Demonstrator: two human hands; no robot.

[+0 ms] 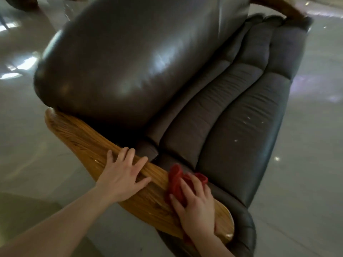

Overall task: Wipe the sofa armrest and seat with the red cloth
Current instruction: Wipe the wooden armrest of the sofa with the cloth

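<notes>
A wooden armrest (pixel 78 134) runs diagonally along the near side of a dark leather sofa. My right hand (pixel 194 204) presses the crumpled red cloth (pixel 176 182) flat on the armrest near its front end, with part of the cloth spilling toward the seat. My left hand (pixel 122 173) lies flat and spread on the armrest further back, holding nothing. The grey ribbed seat (pixel 232 117) stretches away to the upper right, with a few pale specks on it. The shiny backrest (pixel 130 58) bulges at the upper left.
A glossy pale tiled floor (pixel 27 154) surrounds the sofa and reflects lights. The second wooden armrest (pixel 282 8) shows at the top right. A dark object (pixel 20 2) sits at the top left corner.
</notes>
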